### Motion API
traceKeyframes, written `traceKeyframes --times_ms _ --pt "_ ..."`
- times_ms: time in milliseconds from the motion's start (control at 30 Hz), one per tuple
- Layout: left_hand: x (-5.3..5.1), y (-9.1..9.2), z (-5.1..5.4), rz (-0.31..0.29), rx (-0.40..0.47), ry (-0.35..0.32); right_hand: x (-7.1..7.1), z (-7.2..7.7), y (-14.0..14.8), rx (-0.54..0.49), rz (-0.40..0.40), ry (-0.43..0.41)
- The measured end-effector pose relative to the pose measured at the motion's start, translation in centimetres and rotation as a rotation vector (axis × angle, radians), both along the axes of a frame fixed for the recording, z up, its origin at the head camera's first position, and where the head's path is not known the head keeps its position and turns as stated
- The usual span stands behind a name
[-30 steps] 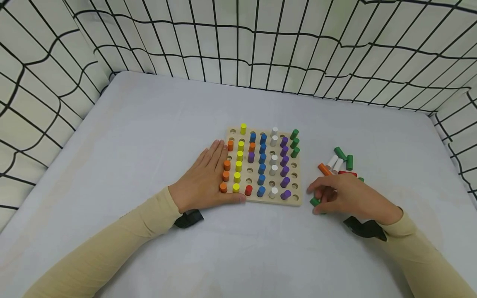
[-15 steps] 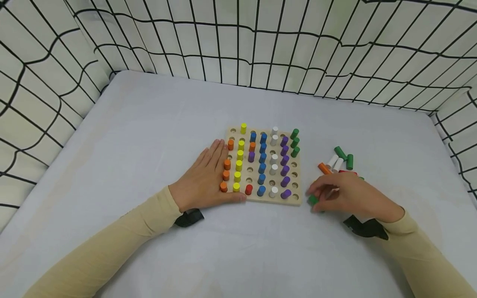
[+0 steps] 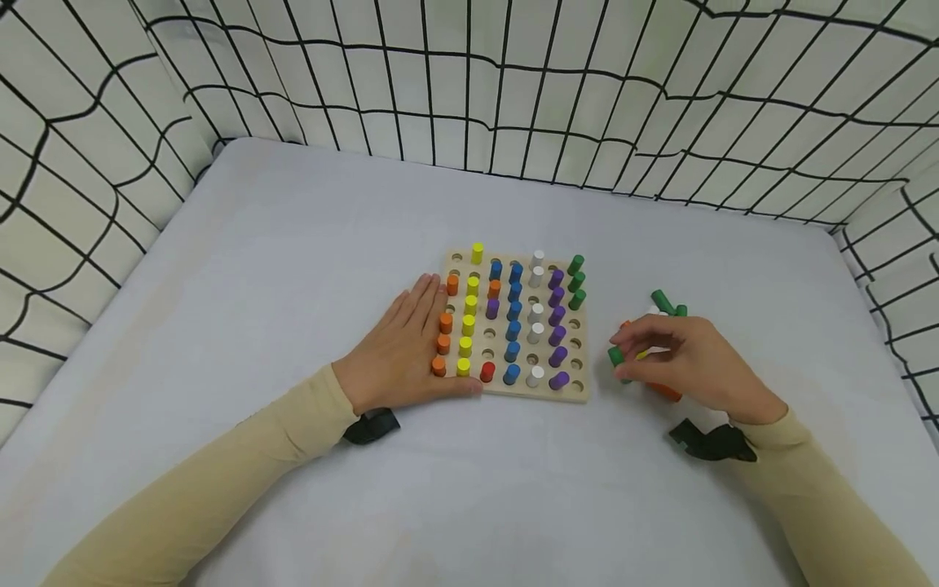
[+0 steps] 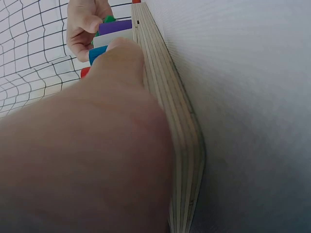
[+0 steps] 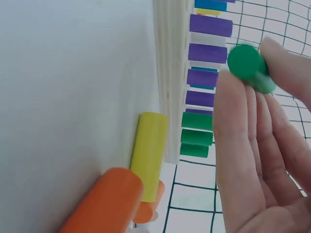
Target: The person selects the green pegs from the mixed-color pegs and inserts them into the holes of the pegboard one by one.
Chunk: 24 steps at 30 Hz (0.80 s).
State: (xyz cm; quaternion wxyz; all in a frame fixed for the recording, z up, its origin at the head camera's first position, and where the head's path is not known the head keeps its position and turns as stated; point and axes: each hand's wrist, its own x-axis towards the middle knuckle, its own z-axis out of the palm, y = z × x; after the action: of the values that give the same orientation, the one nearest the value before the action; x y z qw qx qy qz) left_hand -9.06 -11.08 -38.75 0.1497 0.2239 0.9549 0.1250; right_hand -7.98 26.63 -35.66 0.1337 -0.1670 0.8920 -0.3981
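A square wooden pegboard (image 3: 528,395) stands on the white surface, with columns of orange, yellow, blue, white, purple and green pegs in its holes. My left hand (image 3: 399,355) lies along its left side with straight fingers, the thumb at the front edge. In the left wrist view that thumb (image 4: 121,58) touches the board's edge. To the right of the board, my right hand (image 3: 689,359) pinches a green peg (image 3: 615,355) between thumb and fingers. The right wrist view shows this green peg (image 5: 244,62) held apart from the board, one round end towards the camera.
Loose pegs lie right of the board, partly hidden by the right hand. Among them are a green peg (image 3: 663,302), a yellow peg (image 5: 149,155) and an orange peg (image 5: 104,201). A black wire grid (image 3: 469,90) borders the back and sides of the white surface (image 3: 330,220).
My right hand has picked up the green peg and raised it. Orange and yellow loose pegs now show beneath that hand. The left hand has stayed against the board.
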Motion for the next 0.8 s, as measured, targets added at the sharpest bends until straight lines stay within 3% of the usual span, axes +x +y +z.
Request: traceKeyframes --times_ms 267,567,800 --pt "0.0 -0.2 -0.1 0.001 -0.001 0.004 -0.9 0.2 -0.2 -0.018 -0.078 0.065" --pt "0.2 -0.3 0.0 0.009 0.003 0.002 -1.8 0.8 -0.8 -0.067 -0.196 0.031" --pt "0.0 0.0 0.0 0.004 -0.003 0.003 -2.1 1.1 -1.2 -0.092 -0.226 0.035"
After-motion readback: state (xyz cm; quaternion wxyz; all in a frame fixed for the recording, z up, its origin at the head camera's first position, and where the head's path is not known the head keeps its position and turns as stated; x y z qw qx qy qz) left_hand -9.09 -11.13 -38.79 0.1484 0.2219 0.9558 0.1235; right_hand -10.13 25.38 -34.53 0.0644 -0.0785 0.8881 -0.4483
